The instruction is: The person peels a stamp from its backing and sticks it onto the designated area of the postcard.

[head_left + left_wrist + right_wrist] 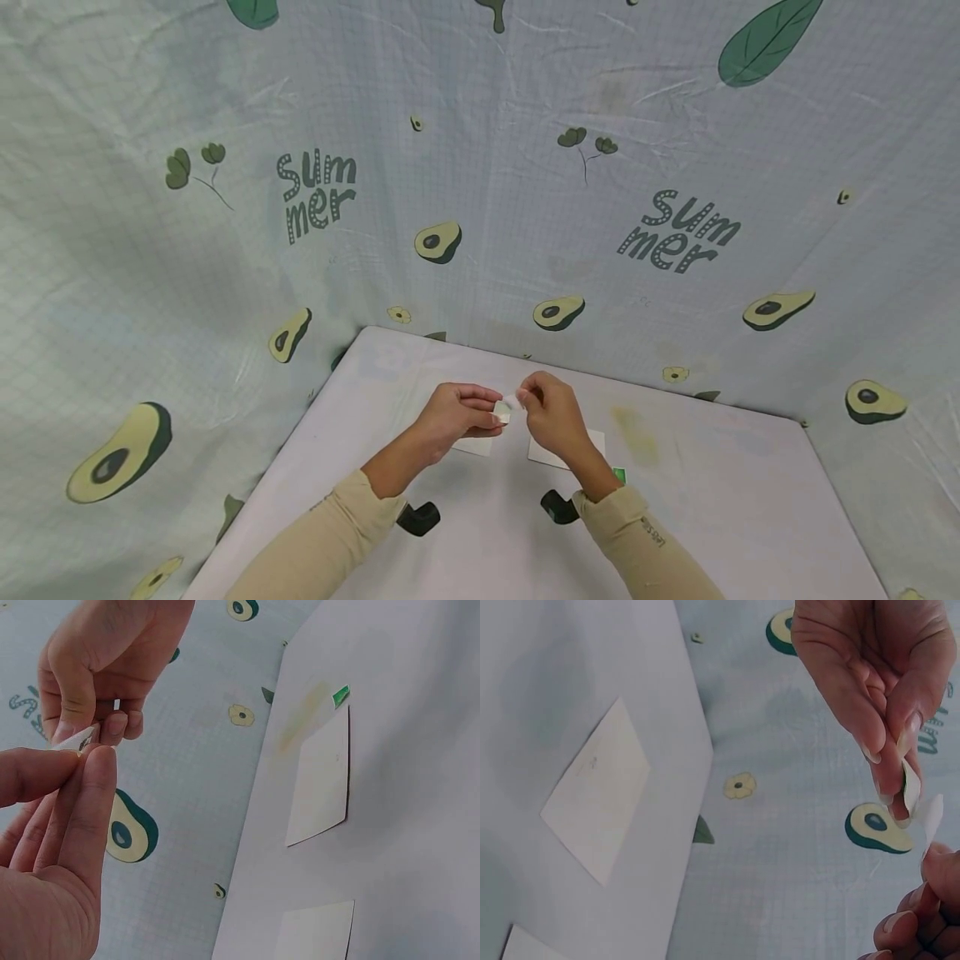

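My left hand (459, 410) pinches a small pale piece with a green edge (910, 787) between thumb and fingers; its kind is unclear. Just right of it, the right hand (553, 410) pinches a thin white strip (933, 817) between thumb and forefinger. In the right wrist view, a narrow gap shows between strip and piece. Both hands are raised above the table, fingertips close together. The left wrist view shows the left hand (56, 840) low on the left and the right hand (109, 667) above it, partly hiding what they hold.
Two white cards lie on the white table (465, 550): one card (321, 780) toward the right, another card (315, 934) toward the left. A small green piece (341, 696) lies beside the right card. Behind rises an avocado-print sheet (495, 167). Black curved fittings (420, 518) sit by both wrists.
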The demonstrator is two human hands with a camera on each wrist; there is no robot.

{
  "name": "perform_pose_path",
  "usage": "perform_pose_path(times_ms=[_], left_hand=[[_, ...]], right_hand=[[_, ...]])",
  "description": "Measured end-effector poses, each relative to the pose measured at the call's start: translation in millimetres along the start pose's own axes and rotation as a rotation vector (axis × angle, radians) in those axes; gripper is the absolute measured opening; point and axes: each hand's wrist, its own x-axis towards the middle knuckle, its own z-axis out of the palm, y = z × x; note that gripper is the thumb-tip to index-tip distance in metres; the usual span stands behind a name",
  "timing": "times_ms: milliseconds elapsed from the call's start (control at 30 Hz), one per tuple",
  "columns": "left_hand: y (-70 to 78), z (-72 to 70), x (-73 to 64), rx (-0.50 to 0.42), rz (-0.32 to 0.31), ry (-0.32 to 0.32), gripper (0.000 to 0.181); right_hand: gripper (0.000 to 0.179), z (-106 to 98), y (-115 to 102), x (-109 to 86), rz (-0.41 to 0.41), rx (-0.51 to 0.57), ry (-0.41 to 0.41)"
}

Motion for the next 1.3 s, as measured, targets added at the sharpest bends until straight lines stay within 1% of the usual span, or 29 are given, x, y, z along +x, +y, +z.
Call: perform_pose_path(times_ms=[367,667,833,1067,1300], left_hand=[[0.6,-3.5,2.4,-0.004,-0.004,0.026,0.031],[-0.4,-8.1,2.7,-0.023,0.007,0.021,0.035],[0.4,-9.4,2.7,-0.031,0.006,0.024,0.038],[-0.8,-12.8,-0.4,-0.037,0.004,0.03,0.037],[2.2,-16.0,-5.0,-0.055,0.024,0.01,0.039]], right_hand=[[0.008,-5.8,4.7,7.4,0.052,0.005,0.003],[0.01,-9.6,12.3,14.2,0.109,0.035,-0.004],[0.011,-10.9,20.4,18.0,0.121,0.034,0.014],[0.011,-8.8,30.7,19.9,0.128,0.042,0.032],[0.012,-7.8,38.4,25.8,0.153,0.007,0.058]])
